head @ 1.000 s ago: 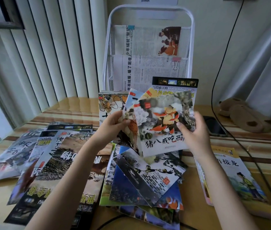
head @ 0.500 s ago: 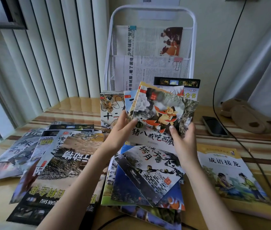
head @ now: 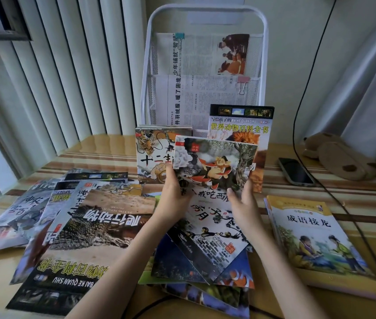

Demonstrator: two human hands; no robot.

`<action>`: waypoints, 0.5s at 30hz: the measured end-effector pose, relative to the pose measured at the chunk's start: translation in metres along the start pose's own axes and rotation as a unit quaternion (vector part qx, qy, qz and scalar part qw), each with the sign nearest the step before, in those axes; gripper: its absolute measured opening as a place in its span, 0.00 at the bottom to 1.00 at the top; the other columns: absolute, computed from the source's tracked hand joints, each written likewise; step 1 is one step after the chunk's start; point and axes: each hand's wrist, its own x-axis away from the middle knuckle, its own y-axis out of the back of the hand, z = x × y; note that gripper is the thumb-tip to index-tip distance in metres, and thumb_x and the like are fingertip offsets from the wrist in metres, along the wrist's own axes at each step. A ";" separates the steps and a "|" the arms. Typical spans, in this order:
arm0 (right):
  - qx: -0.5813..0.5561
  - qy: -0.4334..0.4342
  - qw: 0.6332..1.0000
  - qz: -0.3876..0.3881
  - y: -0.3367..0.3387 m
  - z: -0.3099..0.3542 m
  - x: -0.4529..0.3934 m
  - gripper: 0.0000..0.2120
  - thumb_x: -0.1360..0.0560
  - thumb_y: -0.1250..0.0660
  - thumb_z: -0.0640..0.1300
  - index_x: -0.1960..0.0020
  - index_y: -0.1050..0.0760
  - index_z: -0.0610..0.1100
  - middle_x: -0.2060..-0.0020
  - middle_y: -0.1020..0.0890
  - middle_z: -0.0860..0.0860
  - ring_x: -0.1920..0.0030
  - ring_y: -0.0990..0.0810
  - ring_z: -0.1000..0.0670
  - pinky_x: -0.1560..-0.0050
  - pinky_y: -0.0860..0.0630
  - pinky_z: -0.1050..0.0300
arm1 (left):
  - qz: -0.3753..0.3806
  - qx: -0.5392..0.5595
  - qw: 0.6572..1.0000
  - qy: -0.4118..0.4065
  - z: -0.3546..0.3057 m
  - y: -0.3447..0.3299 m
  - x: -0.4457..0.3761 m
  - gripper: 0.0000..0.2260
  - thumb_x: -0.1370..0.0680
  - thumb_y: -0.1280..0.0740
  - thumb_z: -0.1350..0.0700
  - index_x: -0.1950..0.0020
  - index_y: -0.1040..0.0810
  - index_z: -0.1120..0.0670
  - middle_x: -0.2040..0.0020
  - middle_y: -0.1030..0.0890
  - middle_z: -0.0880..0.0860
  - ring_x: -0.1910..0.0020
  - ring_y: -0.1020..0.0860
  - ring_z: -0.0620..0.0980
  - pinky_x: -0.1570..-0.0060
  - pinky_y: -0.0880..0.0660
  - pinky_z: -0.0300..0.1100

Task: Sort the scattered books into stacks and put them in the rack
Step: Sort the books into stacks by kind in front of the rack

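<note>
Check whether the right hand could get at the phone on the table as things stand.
Probably not at once: the right hand is holding the picture book together with the left hand. The phone lies uncovered further right, with nothing between them.

I am looking down at a wooden bench (head: 308,183) with brown stripes across its far half. A fan of animal encyclopedias (head: 85,238) is lying spread over its left side, a loose heap of picture books (head: 205,254) is sitting at the middle, and a yellow idiom book (head: 315,240) is lying flat on the right. A white wire rack (head: 205,65) is standing at the back edge. A smartphone (head: 295,171) and a brown plush toy (head: 338,157) are resting far right, with a black cable (head: 366,238) trailing past them.
</note>
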 end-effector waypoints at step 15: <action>0.072 -0.002 0.996 -0.052 0.014 -0.002 -0.006 0.31 0.18 0.44 0.45 0.23 0.58 0.42 0.24 0.44 0.45 0.27 0.41 0.46 0.39 0.37 0.59 | 0.010 -0.014 1.000 -0.019 -0.007 -0.018 -0.004 0.23 0.25 0.36 0.70 0.42 0.44 0.51 0.41 0.27 0.53 0.41 0.28 0.51 0.48 0.33 0.35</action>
